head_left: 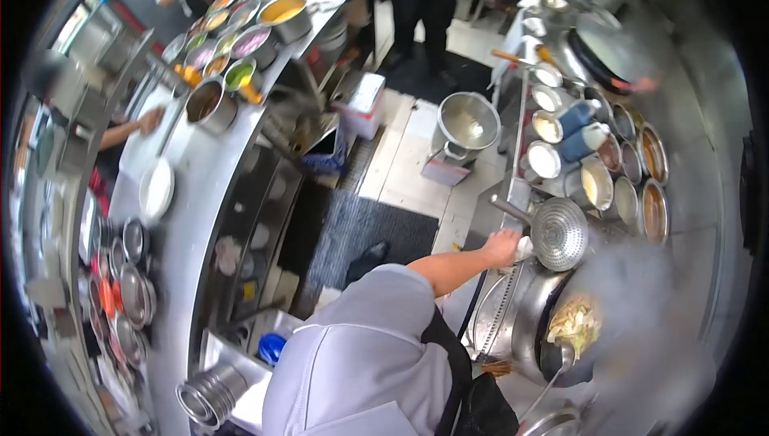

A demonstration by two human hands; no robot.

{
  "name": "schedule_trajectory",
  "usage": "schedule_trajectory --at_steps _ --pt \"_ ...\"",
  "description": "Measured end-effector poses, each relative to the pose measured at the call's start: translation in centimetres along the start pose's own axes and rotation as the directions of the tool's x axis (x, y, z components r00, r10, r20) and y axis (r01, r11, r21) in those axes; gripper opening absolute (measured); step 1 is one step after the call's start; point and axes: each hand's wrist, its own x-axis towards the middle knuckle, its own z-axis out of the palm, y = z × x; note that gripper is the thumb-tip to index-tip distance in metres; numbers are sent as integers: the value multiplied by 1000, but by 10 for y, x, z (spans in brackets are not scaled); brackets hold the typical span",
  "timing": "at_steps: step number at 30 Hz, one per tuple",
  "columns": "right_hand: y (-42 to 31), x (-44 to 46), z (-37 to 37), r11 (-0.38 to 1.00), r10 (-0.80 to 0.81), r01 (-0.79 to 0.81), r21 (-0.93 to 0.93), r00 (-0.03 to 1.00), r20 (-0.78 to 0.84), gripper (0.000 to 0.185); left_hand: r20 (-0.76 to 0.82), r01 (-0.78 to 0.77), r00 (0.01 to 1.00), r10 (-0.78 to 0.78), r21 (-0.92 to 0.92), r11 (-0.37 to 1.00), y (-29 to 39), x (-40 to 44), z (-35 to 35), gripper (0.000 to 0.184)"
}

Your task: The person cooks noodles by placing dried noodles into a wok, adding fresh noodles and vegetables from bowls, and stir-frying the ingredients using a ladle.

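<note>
My left hand (503,248) is closed around a white cloth (524,248) at the near edge of a wok (529,320). Sliced food, pale and green, (575,324) lies in the wok, and steam blurs its far side. A ladle (566,353) dips into the food, its long handle running toward the bottom of the view. My right hand does not show; the handle's end is lost near my dark apron (490,405). Just beyond my left hand rests a round perforated strainer (559,234) with a thick handle.
Several seasoning pots (597,183) and blue-sided containers (583,143) line the stove. A large metal pot (468,122) stands on the floor side. Behind, a steel counter (188,187) holds bowls and pans. Other people stand at the top and left, one hand (150,120) over the counter.
</note>
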Motion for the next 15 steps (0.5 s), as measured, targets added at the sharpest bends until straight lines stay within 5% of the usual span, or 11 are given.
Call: schedule_trajectory --at_steps 5,10,13,15 --pt "-10 73 62 931 193 -169 323 980 -44 37 84 52 995 -55 34 998 -16 16 10 46" --pt "-30 125 108 640 383 -304 706 922 50 32 134 34 990 -44 73 997 -5 5 -2 46" --pt "-45 151 134 462 386 -308 831 914 124 29 262 8 965 9 -64 998 -2 -6 -27 52" --pt "-36 175 175 332 242 -244 911 956 167 23 231 101 973 -15 -364 926 -2 -17 -43 66"
